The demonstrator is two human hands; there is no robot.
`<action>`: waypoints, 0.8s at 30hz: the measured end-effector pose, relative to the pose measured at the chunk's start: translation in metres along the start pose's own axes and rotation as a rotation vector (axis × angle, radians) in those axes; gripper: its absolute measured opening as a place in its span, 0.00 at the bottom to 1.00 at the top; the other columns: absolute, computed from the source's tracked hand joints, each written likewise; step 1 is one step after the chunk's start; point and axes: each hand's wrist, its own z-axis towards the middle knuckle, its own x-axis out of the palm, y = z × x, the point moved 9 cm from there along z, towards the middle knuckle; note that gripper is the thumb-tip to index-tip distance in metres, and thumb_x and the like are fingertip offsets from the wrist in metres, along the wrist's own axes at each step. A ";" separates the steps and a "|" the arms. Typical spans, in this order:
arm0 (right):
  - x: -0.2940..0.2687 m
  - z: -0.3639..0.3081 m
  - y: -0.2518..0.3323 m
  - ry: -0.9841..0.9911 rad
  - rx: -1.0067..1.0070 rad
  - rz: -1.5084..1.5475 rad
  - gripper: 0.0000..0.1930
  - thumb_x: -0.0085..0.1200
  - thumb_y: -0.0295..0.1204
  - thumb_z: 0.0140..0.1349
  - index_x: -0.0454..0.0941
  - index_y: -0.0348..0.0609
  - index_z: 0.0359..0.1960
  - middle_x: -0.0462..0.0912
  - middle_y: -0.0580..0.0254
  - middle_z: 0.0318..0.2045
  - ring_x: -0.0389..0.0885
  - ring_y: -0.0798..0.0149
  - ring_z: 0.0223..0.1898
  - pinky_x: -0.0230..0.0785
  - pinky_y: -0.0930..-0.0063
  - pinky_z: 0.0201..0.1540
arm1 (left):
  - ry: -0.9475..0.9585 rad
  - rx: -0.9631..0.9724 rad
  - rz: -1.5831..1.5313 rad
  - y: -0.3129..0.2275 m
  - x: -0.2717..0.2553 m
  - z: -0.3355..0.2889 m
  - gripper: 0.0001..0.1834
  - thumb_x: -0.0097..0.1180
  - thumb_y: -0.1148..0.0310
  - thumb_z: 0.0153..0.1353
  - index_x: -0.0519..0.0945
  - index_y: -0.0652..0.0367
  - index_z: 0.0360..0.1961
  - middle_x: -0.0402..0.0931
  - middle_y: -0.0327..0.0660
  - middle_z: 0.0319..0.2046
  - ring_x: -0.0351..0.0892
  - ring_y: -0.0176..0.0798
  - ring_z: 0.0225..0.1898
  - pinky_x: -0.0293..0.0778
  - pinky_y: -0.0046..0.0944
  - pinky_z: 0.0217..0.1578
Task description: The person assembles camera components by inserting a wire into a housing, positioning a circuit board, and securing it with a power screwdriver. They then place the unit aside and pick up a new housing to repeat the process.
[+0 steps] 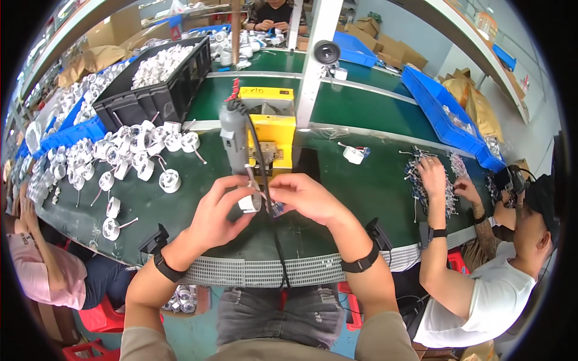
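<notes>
Just this side of a yellow fixture (282, 129), my two hands are close together over the green work table. My left hand (211, 213) is closed around a small white round plastic housing (247, 204), tilted on its side, with thin wires at its top. Against its right side, my right hand (307, 200) pinches a small dark bluish piece with wires (276, 209); its exact kind is too small to make out. A grey electric screwdriver (234, 135) hangs upright beyond my left hand, its black cable passing down between my hands.
Many white housings with wire leads (135, 147) are piled at the left. Behind them stands a black crate (159, 90) of white parts. A single white part (354, 154) lies to the right. Co-workers' hands (432, 175) are over wire bundles; blue bins (442, 111) sit farther right.
</notes>
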 end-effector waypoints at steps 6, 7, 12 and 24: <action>0.005 0.000 -0.006 0.114 0.020 0.206 0.12 0.54 0.34 0.65 0.78 0.38 0.43 0.80 0.64 0.37 0.78 0.71 0.38 0.73 0.76 0.42 | 0.005 0.137 -0.059 -0.009 -0.003 0.002 0.28 0.68 0.80 0.40 0.76 0.55 0.46 0.71 0.44 0.48 0.77 0.51 0.49 0.78 0.44 0.45; 0.007 0.001 -0.009 0.149 0.032 0.243 0.12 0.54 0.35 0.65 0.78 0.38 0.42 0.80 0.65 0.36 0.78 0.72 0.37 0.73 0.77 0.42 | 0.009 0.158 -0.065 -0.011 -0.003 0.001 0.27 0.68 0.80 0.39 0.77 0.55 0.45 0.72 0.44 0.48 0.77 0.51 0.50 0.78 0.44 0.46; 0.015 -0.001 -0.008 0.268 -0.024 0.267 0.11 0.51 0.34 0.68 0.77 0.38 0.43 0.80 0.63 0.37 0.79 0.67 0.39 0.73 0.73 0.44 | 0.065 0.132 -0.162 -0.013 -0.004 0.001 0.26 0.67 0.80 0.41 0.77 0.56 0.45 0.71 0.47 0.48 0.76 0.52 0.50 0.75 0.44 0.48; 0.000 -0.003 0.022 0.049 -0.296 0.408 0.07 0.51 0.28 0.67 0.76 0.37 0.37 0.78 0.65 0.31 0.77 0.70 0.33 0.70 0.76 0.38 | 0.189 -0.631 -1.374 0.039 0.034 -0.019 0.27 0.56 0.68 0.57 0.66 0.63 0.58 0.71 0.49 0.52 0.75 0.48 0.51 0.74 0.45 0.47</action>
